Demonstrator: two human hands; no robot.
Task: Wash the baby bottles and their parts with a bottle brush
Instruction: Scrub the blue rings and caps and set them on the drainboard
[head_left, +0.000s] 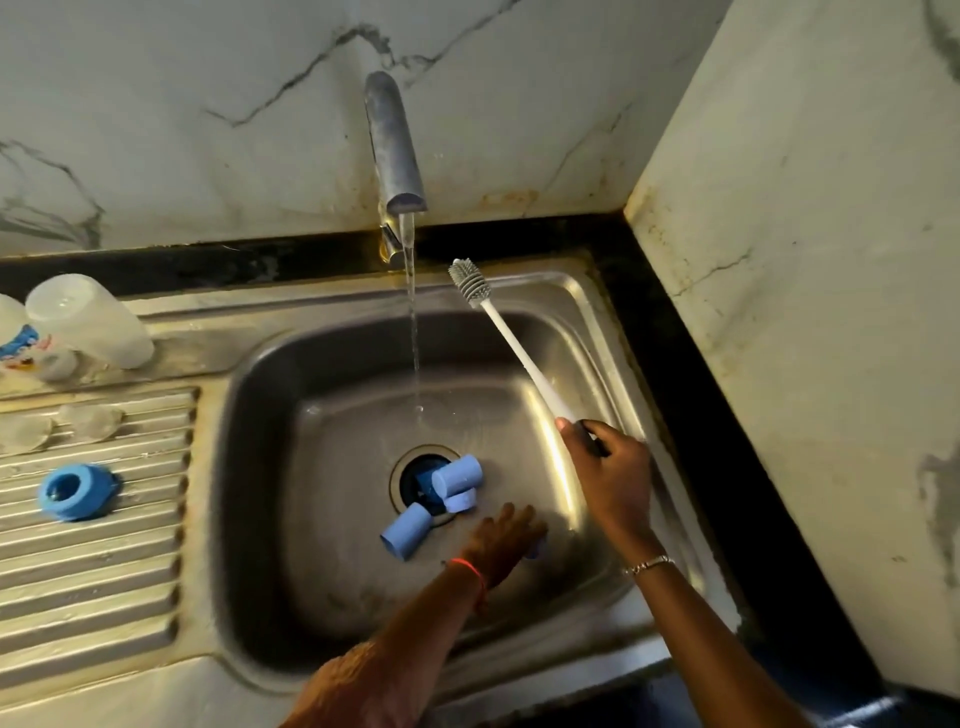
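Up from the right grip (610, 467) slants the bottle brush (514, 343)

domestic kitchen, washing-up corner. stainless steel sink (260, 467) sunk into a dark stone desk (670, 374); tap (393, 150) with running water straight above the sink; ribbed draining board (104, 571) left of the sink; clear baby bottles (88, 319) at the sink's far left; stained marble-look wall (208, 78) behind and right of the sink.

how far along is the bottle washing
Partway, it seems. Set aside left of the sink: clear bottles and a blue ring, cleanliness unclear. In hand: the right hand grips the bottle brush beside the running tap; the left hand is down in the basin. Left: blue caps lying at the drain.
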